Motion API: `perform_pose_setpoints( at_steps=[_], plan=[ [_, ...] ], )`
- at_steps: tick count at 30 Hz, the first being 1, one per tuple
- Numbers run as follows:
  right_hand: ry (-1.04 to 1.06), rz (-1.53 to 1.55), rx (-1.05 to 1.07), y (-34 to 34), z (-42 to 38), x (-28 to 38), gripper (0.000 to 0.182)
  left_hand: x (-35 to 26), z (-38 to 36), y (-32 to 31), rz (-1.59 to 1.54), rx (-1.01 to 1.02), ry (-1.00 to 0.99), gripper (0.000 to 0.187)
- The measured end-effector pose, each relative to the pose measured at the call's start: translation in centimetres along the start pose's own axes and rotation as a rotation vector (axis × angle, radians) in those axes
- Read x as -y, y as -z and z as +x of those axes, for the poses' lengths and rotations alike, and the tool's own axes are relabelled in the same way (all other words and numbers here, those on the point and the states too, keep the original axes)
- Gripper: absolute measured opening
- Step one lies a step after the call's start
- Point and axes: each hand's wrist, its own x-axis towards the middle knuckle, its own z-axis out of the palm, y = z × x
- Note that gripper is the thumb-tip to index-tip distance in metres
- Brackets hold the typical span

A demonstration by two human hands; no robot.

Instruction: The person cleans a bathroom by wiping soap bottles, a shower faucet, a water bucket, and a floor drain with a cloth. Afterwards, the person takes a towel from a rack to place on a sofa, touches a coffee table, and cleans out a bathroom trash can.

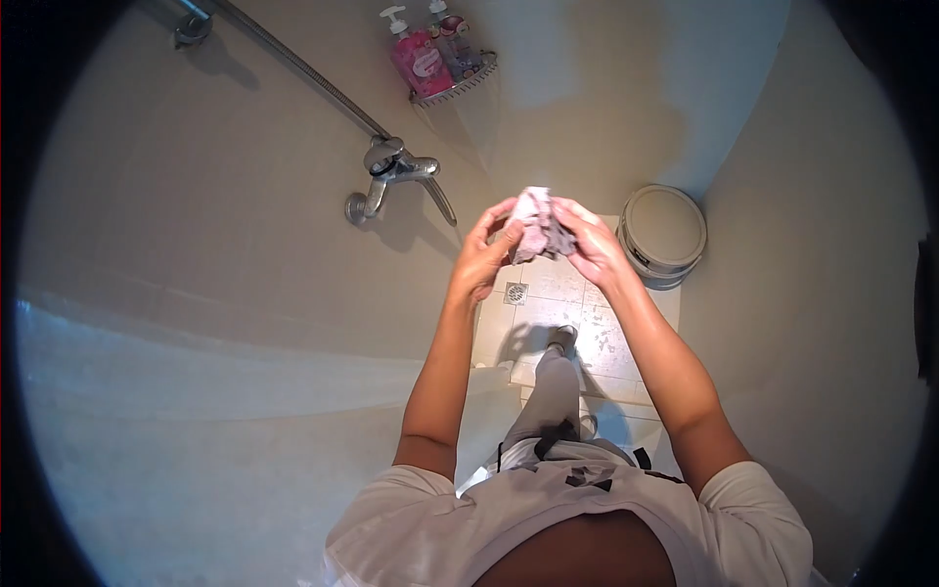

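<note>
A crumpled pinkish-grey cloth is held up between both hands, above the tiled floor. My left hand grips its left side, thumb pressed on the front and fingers behind. My right hand grips the right side, with fingertips against the bunched folds. Both arms reach forward at about the same height. The folds hide the cloth's full shape and size.
A chrome shower mixer with a metal hose is on the left wall. Two pump bottles stand on a wire corner shelf. A lidded bucket stands at the right. A drain lies in the floor.
</note>
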Motion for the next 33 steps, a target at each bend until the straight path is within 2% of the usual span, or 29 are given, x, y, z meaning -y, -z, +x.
perform_pose_setpoints(
  at_steps=[1, 2, 3, 4, 5, 6, 7, 8, 10, 12, 14, 15, 17, 18, 20, 21, 25, 28, 30, 31, 33],
  plan=[
    [0.014, -0.101, -0.022, -1.1, 0.0, -0.2, 0.03, 0.4, -0.3, 0.5, 0.001, 0.001, -0.004, 0.025],
    [0.025, -0.199, -0.043, -2.1, -0.2, -0.4, 0.033, 1.1, -0.4, 1.3, 0.156, -0.016, -0.05, 0.029],
    [-0.023, -0.269, -0.122, -4.1, -1.0, -0.3, 0.037, 1.7, -0.5, 2.3, 0.309, -0.034, -0.098, 0.033],
    [-0.07, -0.342, -0.2, -5.9, -1.6, -0.1, 0.041, 1.6, -0.7, 2.8, 0.308, -0.037, -0.105, 0.033],
    [-0.101, -0.381, -0.185, -6.0, -0.9, -1.7, 0.046, 1.6, -0.9, 3.4, 0.451, -0.147, -0.188, 0.039],
    [-0.053, -0.362, -0.108, -5.8, -0.1, -3.6, 0.035, 1.4, -1.1, 3.8, 0.592, -0.261, -0.27, 0.045],
    [0.12, -0.482, -0.027, -5.8, 0.9, -5.2, 0.026, 0.9, -1.5, 4.2, 0.383, -0.139, -0.277, 0.058],
    [0.293, -0.597, 0.054, -5.9, 2.0, -6.7, 0.018, 0.1, -2.3, 4.5, 0.381, -0.148, -0.283, 0.058],
    [0.298, -0.669, 0.022, -7.5, 6.1, -7.7, 0.011, -2.1, -3.5, 5.9, 0.268, -0.324, -0.39, 0.069],
    [0.704, -1.046, 0.125, -10.7, 9.7, -8.9, 0.016, -3.0, -3.5, 9.5, 0.48, -0.614, -0.465, 0.073],
    [0.715, -1.017, 0.2, -14.9, 12.9, -10.5, 0.024, -4.4, -4.0, 11.8, 0.469, -0.768, -0.466, 0.068],
    [0.712, -1.017, 0.208, -16.5, 14.6, -11.8, 0.024, -5.2, -4.2, 12.2, 0.467, -0.776, -0.467, 0.068],
    [1.054, -1.358, 0.308, -17.9, 17.7, -15.0, 0.026, -6.4, -5.1, 12.7, 0.312, -0.741, -0.421, 0.061],
    [1.06, -1.349, 0.316, -17.6, 18.5, -15.6, 0.026, -6.5, -5.1, 13.1, 0.316, -0.748, -0.429, 0.061],
    [1.136, -1.533, 0.448, -16.3, 19.4, -16.4, 0.031, -6.8, -5.2, 14.1, 0.423, -0.725, -0.406, 0.053],
    [1.098, -1.539, 0.474, -16.0, 19.6, -16.5, 0.036, -6.9, -5.1, 14.8, 0.427, -0.728, -0.4, 0.053],
    [1.074, -1.442, 0.486, -14.8, 19.6, -15.8, 0.039, -6.9, -2.0, 17.0, 0.389, -0.664, -0.396, 0.038],
    [1.043, -1.436, 0.389, -13.9, 18.6, -12.9, 0.03, -7.7, 3.4, 18.8, 0.461, -0.616, -0.433, 0.028],
    [1.264, -1.494, 0.179, -12.7, 18.1, -10.9, 0.032, -7.1, 8.8, 21.6, 0.587, -0.621, -0.53, 0.025],
    [1.256, -1.5, 0.178, -11.8, 18.1, -10.5, 0.032, -7.1, 11.4, 22.5, 0.692, -0.643, -0.474, 0.024],
    [1.045, -1.453, 0.108, -10.8, 18.7, -9.6, 0.033, -7.9, 15.2, 23.9, 0.796, -0.664, -0.421, 0.022]
  ],
)
